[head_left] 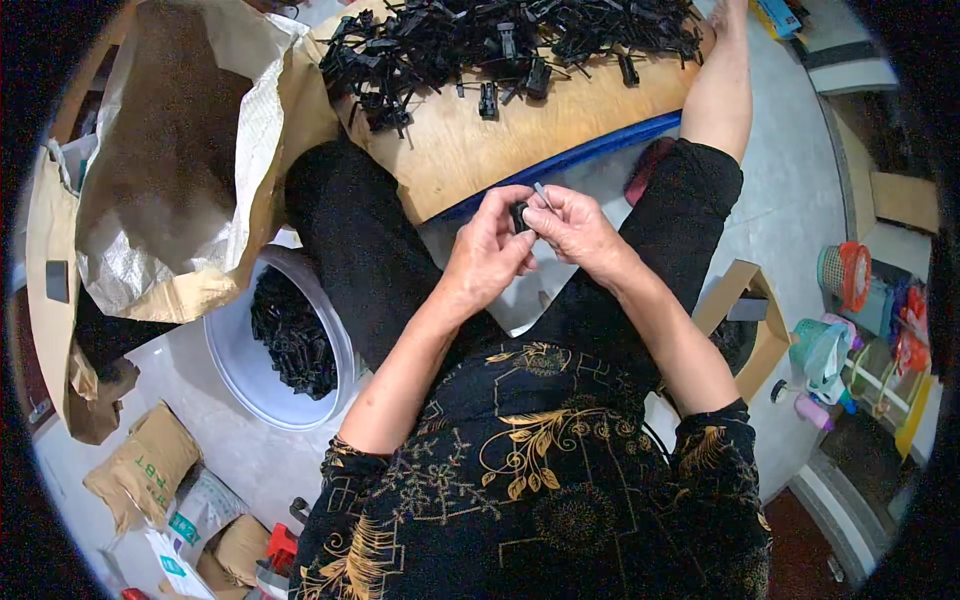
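Both hands meet above the lap: the left hand (487, 255) pinches a small black clip (519, 215) and the right hand (578, 228) has closed its fingers on a thin metal pin (543, 194) held at the clip's top. Best, I judge, to keep the clip steady and line the pin up squarely. A board (470, 150) carries a heap of black parts (500, 40); a white basin (235, 365) holds more; the big paper sack (180, 150) gapes, its contents unclear
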